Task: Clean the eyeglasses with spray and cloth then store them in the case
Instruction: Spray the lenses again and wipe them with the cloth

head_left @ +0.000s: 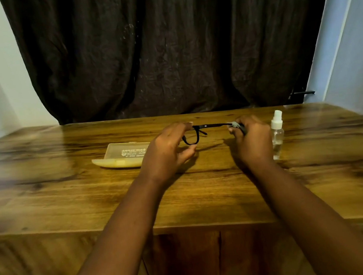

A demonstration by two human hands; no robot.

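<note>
1. The case (pixel 122 156), a pale translucent shell with white print, lies open on the wooden table (pixel 47 198), at about nine o'clock from the hands.
2. The left hand (pixel 168 151) is raised above the table, just at three o'clock of the case. Its fingers are curled round the front of the eyeglasses (pixel 196 133), and the thumb lies below, apart from the frame.
3. The eyeglasses, black-framed, are held in the air between both hands. One lens rim shows beside the left fingers, and a temple arm runs toward three o'clock, into the right hand.
4. The right hand (pixel 252 140) pinches a small grey cloth (pixel 233 125) round the end of that temple arm, fingers curled.
5. The spray bottle (pixel 277 133), clear with a white cap, stands upright on the table, just at three o'clock of the right hand.
6. A dark curtain (pixel 166 48) hangs at twelve o'clock, behind the table.
</note>
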